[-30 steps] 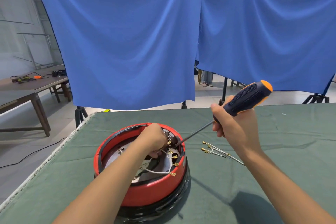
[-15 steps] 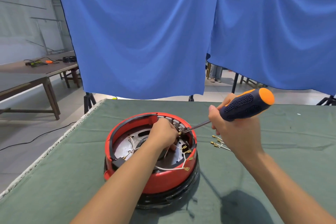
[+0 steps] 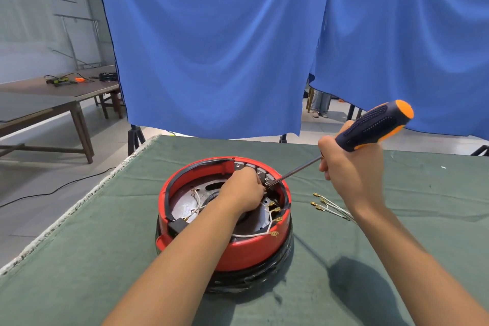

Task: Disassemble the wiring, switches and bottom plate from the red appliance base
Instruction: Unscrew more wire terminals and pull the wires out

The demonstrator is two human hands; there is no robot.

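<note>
My left hand pinches wiring inside the red appliance base at table centre; my right hand clamps the screwdriver, tip at its two-o'clock switches. Next, I judge: pry terminals free.
</note>
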